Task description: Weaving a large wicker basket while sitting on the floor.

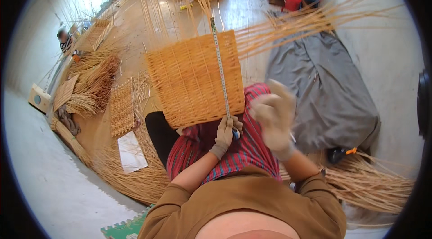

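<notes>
A woven wicker panel point(186, 79) rests tilted over my lap, with long loose strands rising from its far edge and running off to the right. A tape measure point(220, 66) is drawn out across the panel from its near edge to beyond its far edge. My left hand point(226, 130), in a pale glove, is closed around the blue tape case at the panel's near edge. Raised to the right of the panel is my gloved right hand point(274, 117). Motion smears its fingers, so I cannot make out their pose.
Grey cloth point(319, 86) covers something low at the right. Bundled wicker strands point(369, 183) lie below it. Another woven panel point(121, 108) and a white sheet point(132, 152) lie at left. A red bucket point(293, 1) stands far back. A person point(65, 39) sits far left.
</notes>
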